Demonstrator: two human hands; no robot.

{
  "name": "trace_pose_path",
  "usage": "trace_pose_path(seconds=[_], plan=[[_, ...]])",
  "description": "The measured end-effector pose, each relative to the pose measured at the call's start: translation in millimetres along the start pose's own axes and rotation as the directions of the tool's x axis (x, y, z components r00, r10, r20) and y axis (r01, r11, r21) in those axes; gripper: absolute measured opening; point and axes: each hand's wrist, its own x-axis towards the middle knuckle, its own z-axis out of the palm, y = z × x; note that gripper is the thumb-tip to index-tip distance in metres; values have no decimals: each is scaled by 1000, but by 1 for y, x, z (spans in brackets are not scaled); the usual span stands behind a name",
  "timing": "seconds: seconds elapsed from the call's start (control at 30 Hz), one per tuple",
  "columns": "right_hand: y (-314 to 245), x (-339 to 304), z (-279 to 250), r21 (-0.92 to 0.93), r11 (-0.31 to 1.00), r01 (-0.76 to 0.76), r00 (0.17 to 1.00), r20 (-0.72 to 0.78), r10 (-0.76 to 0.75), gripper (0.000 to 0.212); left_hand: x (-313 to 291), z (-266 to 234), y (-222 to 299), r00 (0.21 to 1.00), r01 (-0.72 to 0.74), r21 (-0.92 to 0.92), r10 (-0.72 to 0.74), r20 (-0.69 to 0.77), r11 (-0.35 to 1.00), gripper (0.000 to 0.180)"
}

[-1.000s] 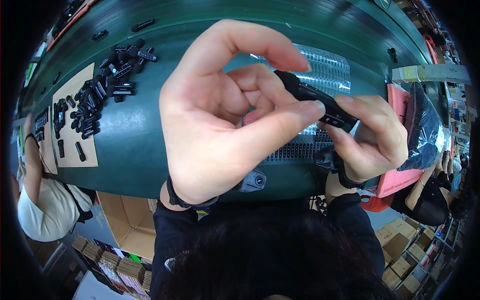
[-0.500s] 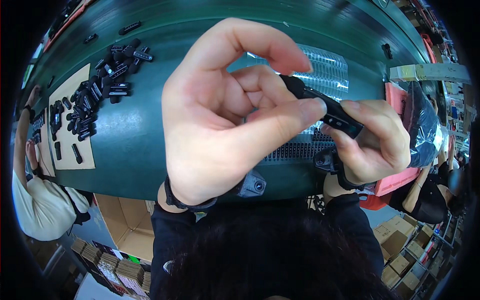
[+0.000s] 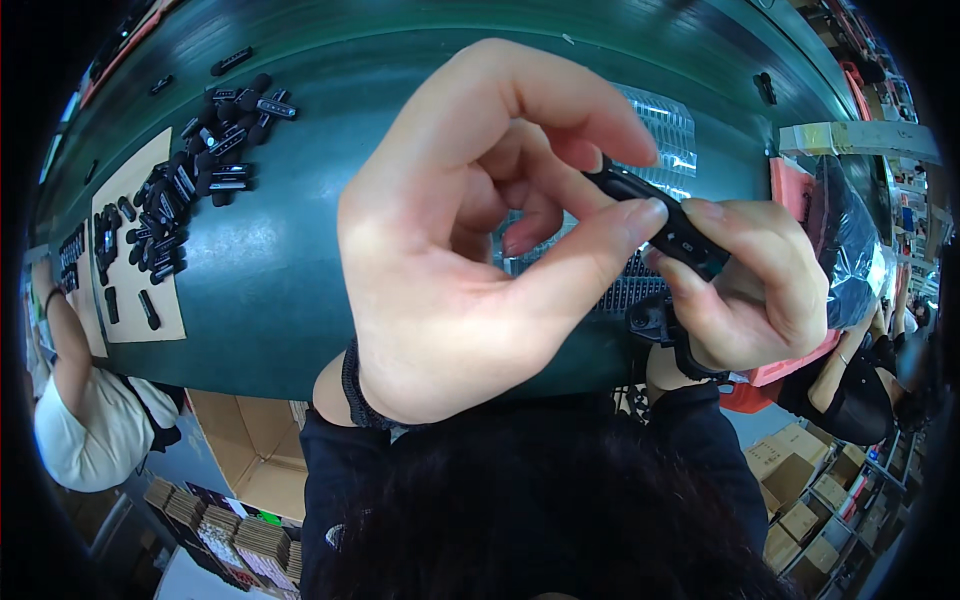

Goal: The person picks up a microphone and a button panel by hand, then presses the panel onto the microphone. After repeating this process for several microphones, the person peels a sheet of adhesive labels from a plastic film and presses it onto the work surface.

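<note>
Between my two hands is a small black clip-on microphone (image 3: 684,238), slanting down to the right. My left hand (image 3: 440,250) pinches its upper part, with the thumb along the side and the other fingers curled above. At the lower end, my right hand (image 3: 760,285) grips it between thumb and forefinger. The microphone's upper tip is partly covered by my left fingers. Behind the hands lie clear plastic trays (image 3: 672,130), partly hidden; small dark pieces in rows show under my left thumb.
A heap of similar black microphones (image 3: 170,195) lies on the green table (image 3: 270,300), partly over a cardboard sheet (image 3: 145,325). At right are pink foam (image 3: 790,185) and a black plastic bag (image 3: 845,250). Co-workers sit at both sides. An open carton (image 3: 245,430) stands below.
My left hand has turned and shifted slightly right along the microphone. Its round black foam end, visible before, no longer shows. The co-worker's arm at left has moved.
</note>
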Motion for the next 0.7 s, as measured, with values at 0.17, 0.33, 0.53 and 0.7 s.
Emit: trace_pose_path(seconds=[0.17,0.33,0.53,0.7], plan=[[-3,2,-1,-43,999,11,1000,9,-11,31,0,2,-3,999,-47,123,46,15,991,34],[-4,2,11,-225,974,-40,998,-56,28,28,10,3,-11,986,152,249,-163,22,957,32],[-4,-3,6,141,952,-273,922,-243,301,25,18,-8,-17,873,441,64,-444,204,895,18],[2,0,11,116,935,-337,914,-198,354,23,15,-7,-16,912,385,105,-395,109,917,11]])
